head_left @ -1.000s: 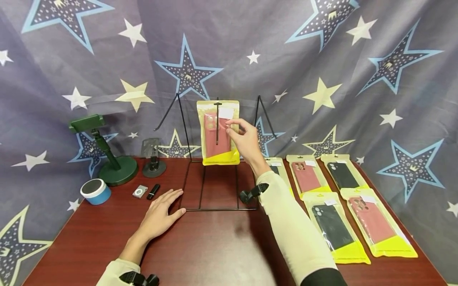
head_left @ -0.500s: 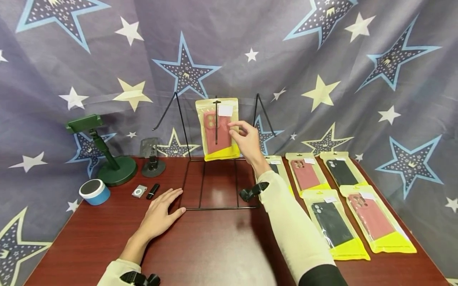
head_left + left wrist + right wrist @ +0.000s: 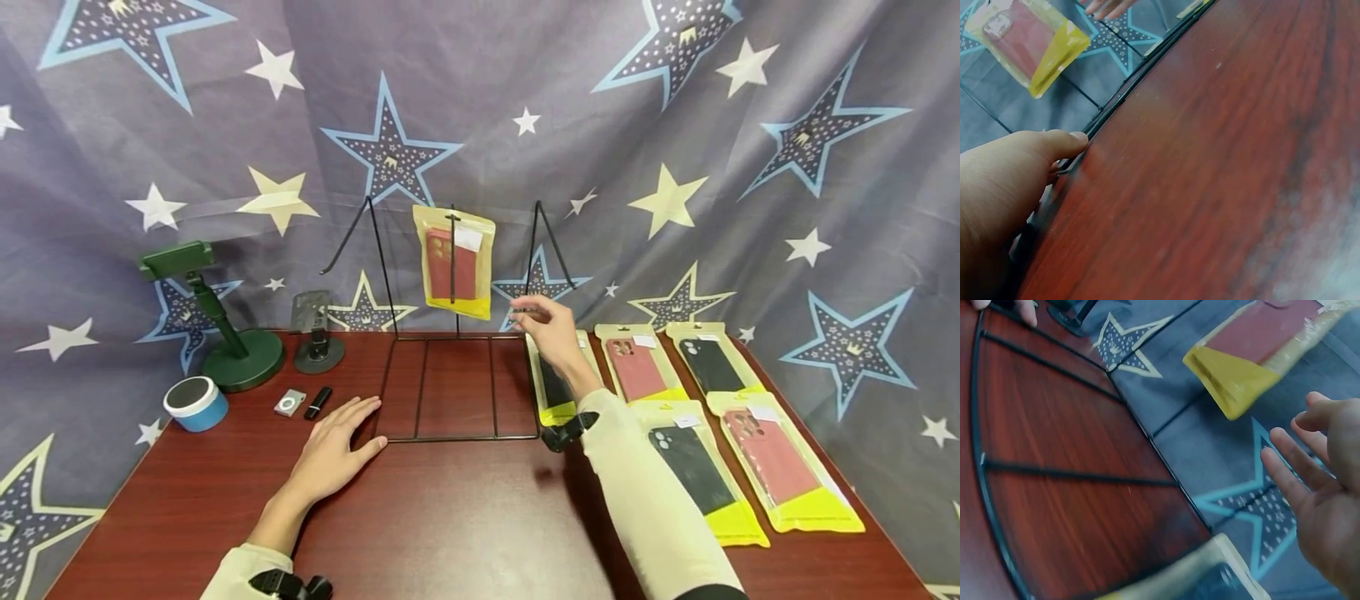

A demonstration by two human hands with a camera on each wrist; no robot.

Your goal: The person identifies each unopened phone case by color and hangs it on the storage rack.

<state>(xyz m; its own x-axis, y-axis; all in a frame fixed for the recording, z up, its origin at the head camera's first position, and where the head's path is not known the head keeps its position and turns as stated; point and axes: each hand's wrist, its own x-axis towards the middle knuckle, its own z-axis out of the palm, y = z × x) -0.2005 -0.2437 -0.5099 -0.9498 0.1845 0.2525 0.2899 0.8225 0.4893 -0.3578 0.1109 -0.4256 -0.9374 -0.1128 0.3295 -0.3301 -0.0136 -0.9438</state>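
A packaged red phone case (image 3: 467,271) in a yellow-bottomed pouch hangs by its top slot from the middle hook of a black wire rack (image 3: 457,438). My right hand (image 3: 551,333) is in the air to the lower right of that pouch, apart from it, fingers loosely bent and holding nothing. In the right wrist view, gaps show between the fingers of the right hand (image 3: 1329,456). My left hand (image 3: 337,450) lies on the table at the rack's left front corner. The left wrist view shows the left thumb (image 3: 1063,144) at the rack's base wire.
Several pouched phone cases, black (image 3: 693,467) and red (image 3: 776,454), lie on the right of the table. A green phone stand (image 3: 243,358), a small dark stand (image 3: 318,354), a blue-and-white cylinder (image 3: 197,404), a silver square gadget (image 3: 289,402) and a black stick (image 3: 318,403) stand or lie at left.
My right hand has drawn away from the hanging pouch, moving right and down. The pouch has swung and turned slightly on the hook. The left hand stays in place.
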